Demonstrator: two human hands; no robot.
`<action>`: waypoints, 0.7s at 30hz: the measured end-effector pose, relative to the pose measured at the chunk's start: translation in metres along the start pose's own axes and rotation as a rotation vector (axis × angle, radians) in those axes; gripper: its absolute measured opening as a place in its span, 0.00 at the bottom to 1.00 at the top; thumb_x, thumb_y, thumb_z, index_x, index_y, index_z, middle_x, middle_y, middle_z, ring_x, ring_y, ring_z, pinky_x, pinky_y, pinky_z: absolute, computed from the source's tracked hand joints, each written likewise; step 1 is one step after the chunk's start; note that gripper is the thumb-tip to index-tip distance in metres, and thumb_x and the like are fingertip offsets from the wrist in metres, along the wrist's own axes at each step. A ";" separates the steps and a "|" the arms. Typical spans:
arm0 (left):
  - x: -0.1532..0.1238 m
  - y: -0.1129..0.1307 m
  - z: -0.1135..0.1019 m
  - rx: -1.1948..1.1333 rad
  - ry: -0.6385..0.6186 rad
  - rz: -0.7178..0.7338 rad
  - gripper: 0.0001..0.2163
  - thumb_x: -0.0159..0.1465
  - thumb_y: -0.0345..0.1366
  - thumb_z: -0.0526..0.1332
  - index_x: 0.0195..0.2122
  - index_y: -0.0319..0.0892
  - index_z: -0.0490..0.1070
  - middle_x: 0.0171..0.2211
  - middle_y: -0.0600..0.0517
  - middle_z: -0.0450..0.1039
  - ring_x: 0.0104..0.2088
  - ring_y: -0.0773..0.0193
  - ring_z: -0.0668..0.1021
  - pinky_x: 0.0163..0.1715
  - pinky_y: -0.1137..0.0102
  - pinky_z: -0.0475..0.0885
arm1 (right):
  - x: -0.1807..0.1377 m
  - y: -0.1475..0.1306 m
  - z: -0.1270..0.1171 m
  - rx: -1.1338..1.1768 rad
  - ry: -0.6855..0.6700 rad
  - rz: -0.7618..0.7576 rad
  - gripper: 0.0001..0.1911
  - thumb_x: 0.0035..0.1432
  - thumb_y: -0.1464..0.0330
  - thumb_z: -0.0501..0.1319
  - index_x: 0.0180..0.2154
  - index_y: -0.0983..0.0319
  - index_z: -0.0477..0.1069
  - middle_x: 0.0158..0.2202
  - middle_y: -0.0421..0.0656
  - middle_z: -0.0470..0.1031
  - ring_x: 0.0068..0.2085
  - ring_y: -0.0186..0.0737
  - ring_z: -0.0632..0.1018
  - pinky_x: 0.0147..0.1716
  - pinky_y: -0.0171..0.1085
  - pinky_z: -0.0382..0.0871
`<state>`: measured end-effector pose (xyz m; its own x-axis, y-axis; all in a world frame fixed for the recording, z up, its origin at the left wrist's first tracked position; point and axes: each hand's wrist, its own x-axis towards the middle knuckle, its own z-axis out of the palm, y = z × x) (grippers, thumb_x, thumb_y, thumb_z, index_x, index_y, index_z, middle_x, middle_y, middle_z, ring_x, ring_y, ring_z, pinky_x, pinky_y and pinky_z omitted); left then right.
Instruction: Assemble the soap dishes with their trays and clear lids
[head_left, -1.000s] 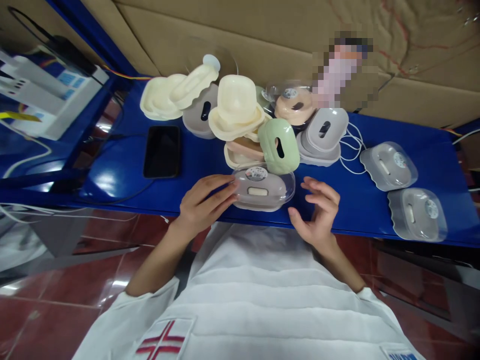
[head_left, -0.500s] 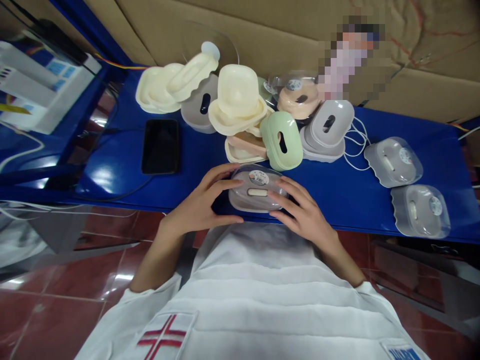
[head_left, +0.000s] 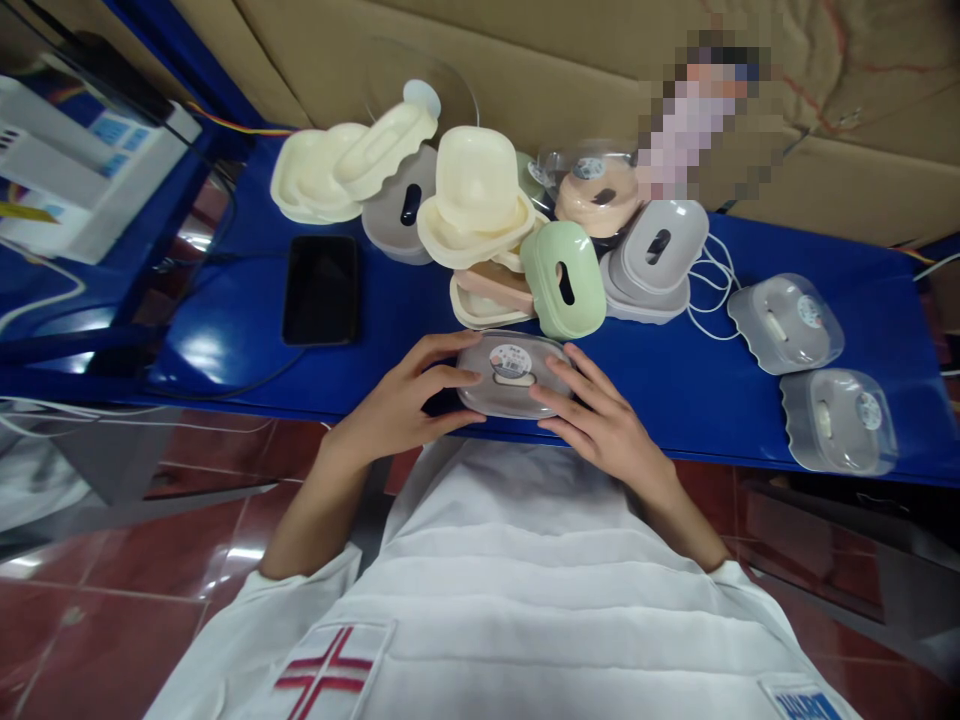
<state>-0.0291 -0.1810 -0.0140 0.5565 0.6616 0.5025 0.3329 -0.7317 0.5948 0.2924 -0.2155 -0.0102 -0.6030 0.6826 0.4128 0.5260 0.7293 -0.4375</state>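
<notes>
your left hand (head_left: 397,410) and right hand (head_left: 600,425) both grip the grey lidded soap box (head_left: 510,375) at the blue counter (head_left: 675,385) edge, just before the green lid (head_left: 564,280).

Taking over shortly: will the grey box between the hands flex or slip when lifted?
Probably light and stiff: the grey box looks like moulded plastic. Its glossy clear lid may slip; left hand and right hand grip its sides.

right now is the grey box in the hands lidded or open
Lidded: a clear cover with a sticker sits over the grey box; left hand and right hand grip its ends.
</notes>
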 end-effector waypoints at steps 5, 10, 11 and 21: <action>-0.001 -0.003 0.001 0.001 0.016 0.037 0.18 0.67 0.35 0.76 0.55 0.45 0.74 0.67 0.40 0.69 0.71 0.48 0.75 0.68 0.52 0.78 | 0.000 -0.001 0.001 0.035 0.025 -0.005 0.45 0.72 0.73 0.67 0.78 0.40 0.51 0.80 0.38 0.57 0.80 0.52 0.58 0.75 0.59 0.69; -0.002 -0.004 0.002 0.027 0.030 0.051 0.16 0.67 0.34 0.76 0.53 0.45 0.75 0.65 0.42 0.70 0.69 0.49 0.76 0.67 0.53 0.78 | -0.001 -0.001 0.001 0.033 0.010 0.010 0.45 0.72 0.73 0.66 0.78 0.38 0.50 0.80 0.36 0.56 0.80 0.53 0.58 0.75 0.62 0.68; -0.002 -0.004 0.002 0.026 0.030 0.043 0.16 0.67 0.34 0.76 0.53 0.46 0.75 0.65 0.42 0.70 0.69 0.49 0.76 0.67 0.53 0.78 | -0.001 -0.001 0.001 0.031 0.001 0.012 0.45 0.73 0.73 0.66 0.78 0.38 0.49 0.80 0.36 0.57 0.80 0.53 0.58 0.75 0.62 0.67; 0.001 0.003 -0.005 -0.043 -0.061 -0.019 0.18 0.71 0.38 0.73 0.59 0.46 0.74 0.64 0.41 0.70 0.67 0.53 0.76 0.64 0.59 0.80 | 0.000 -0.003 -0.002 -0.021 -0.108 0.110 0.44 0.71 0.60 0.69 0.80 0.45 0.51 0.83 0.48 0.45 0.80 0.60 0.58 0.75 0.61 0.66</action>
<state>-0.0311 -0.1813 -0.0086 0.5963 0.6632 0.4523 0.3120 -0.7106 0.6307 0.2921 -0.2180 -0.0071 -0.6015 0.7501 0.2748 0.6042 0.6522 -0.4578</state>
